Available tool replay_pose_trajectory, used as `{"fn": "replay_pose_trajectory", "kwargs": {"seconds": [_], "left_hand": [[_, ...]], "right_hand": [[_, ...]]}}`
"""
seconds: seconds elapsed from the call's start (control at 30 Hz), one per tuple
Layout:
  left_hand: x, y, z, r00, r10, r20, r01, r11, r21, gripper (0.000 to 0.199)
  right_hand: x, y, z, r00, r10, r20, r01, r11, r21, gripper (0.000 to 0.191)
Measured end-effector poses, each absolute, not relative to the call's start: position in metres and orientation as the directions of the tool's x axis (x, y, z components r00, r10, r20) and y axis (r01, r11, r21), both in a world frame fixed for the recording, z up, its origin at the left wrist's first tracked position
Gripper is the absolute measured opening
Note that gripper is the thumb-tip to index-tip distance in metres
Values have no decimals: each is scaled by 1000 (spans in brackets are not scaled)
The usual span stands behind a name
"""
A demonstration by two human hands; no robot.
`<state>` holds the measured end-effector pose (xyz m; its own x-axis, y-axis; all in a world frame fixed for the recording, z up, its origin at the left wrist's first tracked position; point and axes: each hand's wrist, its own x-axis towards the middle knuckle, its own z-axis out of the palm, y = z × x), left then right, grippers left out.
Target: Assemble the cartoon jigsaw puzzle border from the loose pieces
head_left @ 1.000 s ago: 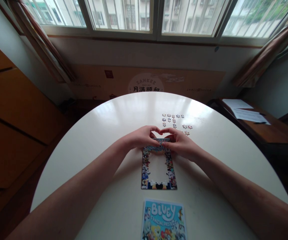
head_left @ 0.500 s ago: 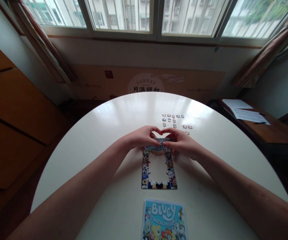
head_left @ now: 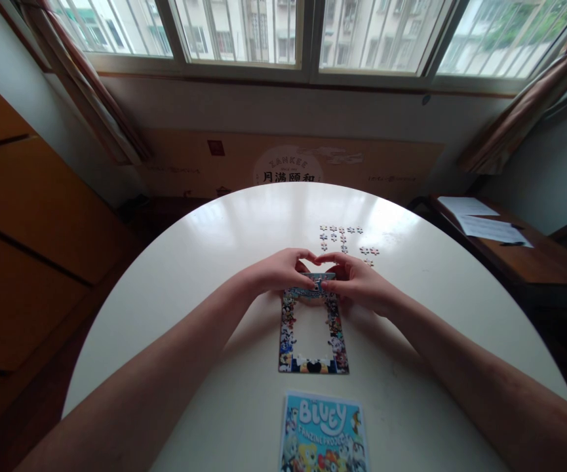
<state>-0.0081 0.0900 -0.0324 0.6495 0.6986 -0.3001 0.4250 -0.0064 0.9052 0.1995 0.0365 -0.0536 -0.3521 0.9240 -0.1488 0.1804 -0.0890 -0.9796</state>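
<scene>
A partly joined jigsaw puzzle lies on the white table, a rectangular border of colourful cartoon pieces around a bare middle. At its far edge my left hand grips the top-left part, thumb on the light-blue pieces. My right hand grips the top-right part the same way, its thumb close to the left one. Both sets of fingers curl behind the far edge and their index tips meet, leaving a small gap. What the fingers do underneath is hidden.
Loose jigsaw pieces are laid out in rows beyond my right hand. A "Bluey Fanzine Project" picture card lies at the near side of the round white table. Papers and a pen rest on a brown side desk at the right.
Both hands stay on the far edge of the puzzle, with hardly any finger movement. The whole view has shifted very slightly.
</scene>
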Motion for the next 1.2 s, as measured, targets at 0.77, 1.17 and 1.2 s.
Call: {"fn": "replay_pose_trajectory", "kwargs": {"seconds": [0.77, 1.17, 1.2], "left_hand": [[7, 35, -18, 494, 852, 171, 781, -522, 344, 19], [7, 42, -22, 462, 882, 97, 788, -458, 411, 20], [7, 43, -23, 455, 887, 82, 787, -444, 428, 20]], "right_hand": [[201, 37, -60, -285, 947, -147, 176, -99, -979, 52], [200, 35, -51, -299, 933, -201, 278, -117, -953, 45], [202, 35, -50, -313, 924, -218, 311, -117, -943, 45]]}}
